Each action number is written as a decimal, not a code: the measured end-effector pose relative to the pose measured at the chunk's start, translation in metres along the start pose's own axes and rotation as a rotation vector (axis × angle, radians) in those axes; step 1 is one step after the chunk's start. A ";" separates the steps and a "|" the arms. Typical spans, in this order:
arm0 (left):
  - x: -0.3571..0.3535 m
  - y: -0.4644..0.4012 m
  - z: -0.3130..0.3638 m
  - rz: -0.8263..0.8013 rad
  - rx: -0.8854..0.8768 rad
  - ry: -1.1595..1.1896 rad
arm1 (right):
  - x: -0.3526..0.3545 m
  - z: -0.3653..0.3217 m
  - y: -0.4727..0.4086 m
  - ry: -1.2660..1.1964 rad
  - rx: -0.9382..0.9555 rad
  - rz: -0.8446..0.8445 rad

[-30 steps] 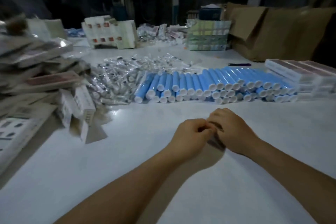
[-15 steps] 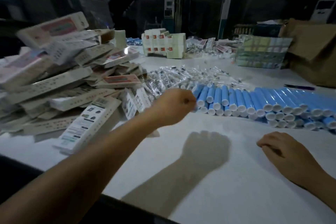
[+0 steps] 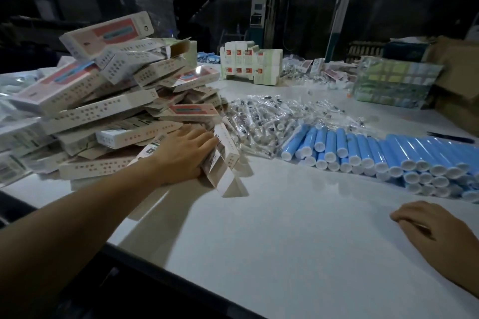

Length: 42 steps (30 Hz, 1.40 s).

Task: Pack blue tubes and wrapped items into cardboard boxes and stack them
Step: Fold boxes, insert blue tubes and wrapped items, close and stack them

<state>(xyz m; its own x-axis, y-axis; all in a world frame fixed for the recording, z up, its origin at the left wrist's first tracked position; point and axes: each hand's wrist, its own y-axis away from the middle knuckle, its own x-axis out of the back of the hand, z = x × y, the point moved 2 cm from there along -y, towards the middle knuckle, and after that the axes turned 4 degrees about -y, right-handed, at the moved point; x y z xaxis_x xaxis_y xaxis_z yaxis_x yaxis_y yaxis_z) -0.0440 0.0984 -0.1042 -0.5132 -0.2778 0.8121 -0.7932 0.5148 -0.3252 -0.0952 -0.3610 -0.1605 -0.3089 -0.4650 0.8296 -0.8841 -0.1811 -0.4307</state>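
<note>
A loose heap of long flat cardboard boxes [image 3: 108,101] fills the left of the white table [image 3: 285,241]. My left hand [image 3: 186,155] reaches to the heap's right edge and grips one cardboard box [image 3: 223,163]. Its fingers lie across the box's top and the thumb sits at its near side. The box's end flap hangs open toward me. Blue tubes with white caps [image 3: 388,153] lie stacked in a row on the right. Clear-wrapped items [image 3: 272,116] are piled between heap and tubes. My right hand [image 3: 435,230] rests on the table, loosely curled and holding nothing.
Folded white cartons with red marks [image 3: 250,65] stand at the back of the table. A shrink-wrapped bundle [image 3: 394,83] and brown cartons [image 3: 456,72] sit at the back right. A dark pen [image 3: 451,139] lies behind the tubes. The table's near edge runs diagonally at lower left.
My left hand has gone from a raised fist to the heap and taken hold of a box at its right edge. The view has swung left. My right hand stays resting on the table.
</note>
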 end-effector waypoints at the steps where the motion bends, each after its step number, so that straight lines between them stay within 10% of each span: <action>1: 0.000 0.000 0.002 0.036 0.009 -0.006 | 0.000 -0.002 0.000 -0.005 -0.004 0.005; 14: 0.087 -0.056 0.063 0.412 -0.049 0.265 | 0.009 -0.010 0.002 -0.079 -0.084 -0.048; 22: 0.085 -0.112 0.224 -0.011 -0.073 0.564 | 0.030 -0.003 -0.001 -1.012 -0.570 0.172; 26: 0.074 -0.129 0.257 -0.148 -0.046 0.558 | 0.027 0.003 -0.001 -0.985 -0.598 0.181; 34: 0.077 -0.116 0.273 0.085 -0.084 0.366 | 0.024 0.010 -0.006 -0.868 -0.610 0.196; 42: 0.074 -0.113 0.284 0.045 -0.140 0.372 | 0.058 0.010 -0.056 -0.267 -0.420 0.240</action>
<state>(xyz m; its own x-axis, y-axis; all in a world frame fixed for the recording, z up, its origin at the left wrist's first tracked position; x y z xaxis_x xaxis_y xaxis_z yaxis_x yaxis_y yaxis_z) -0.0859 -0.2103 -0.1446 -0.3722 0.0469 0.9270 -0.7072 0.6324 -0.3160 -0.0599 -0.3865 -0.0912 -0.4678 -0.6640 0.5833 -0.8805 0.2929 -0.3727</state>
